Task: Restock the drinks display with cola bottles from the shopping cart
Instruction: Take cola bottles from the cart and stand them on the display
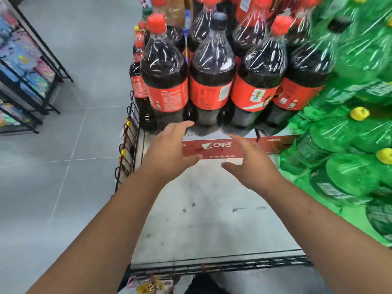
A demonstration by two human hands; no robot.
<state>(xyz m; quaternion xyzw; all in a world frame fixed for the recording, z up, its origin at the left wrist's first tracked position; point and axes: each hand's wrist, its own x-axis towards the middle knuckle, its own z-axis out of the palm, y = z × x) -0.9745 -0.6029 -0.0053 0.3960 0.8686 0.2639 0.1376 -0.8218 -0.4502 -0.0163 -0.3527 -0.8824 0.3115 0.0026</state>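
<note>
A shrink-wrapped pack of large cola bottles (212, 81) with red labels and mostly red caps stands at the back of the display platform (201, 219), on a red and white cardboard sheet (214, 149). More cola bottles rise behind it. My left hand (169, 149) reaches forward with straight fingers, its tips just below the pack's left front bottle. My right hand (250, 164) is spread open a little lower and to the right, over the cardboard. Neither hand holds anything. No shopping cart is in view.
Wrapped packs of green soda bottles (350, 145) with yellow caps are stacked along the right. A black wire rack (127, 149) with hooks hangs on the platform's left side. A black shelf of colourful packets (25, 71) stands at far left across grey floor tiles.
</note>
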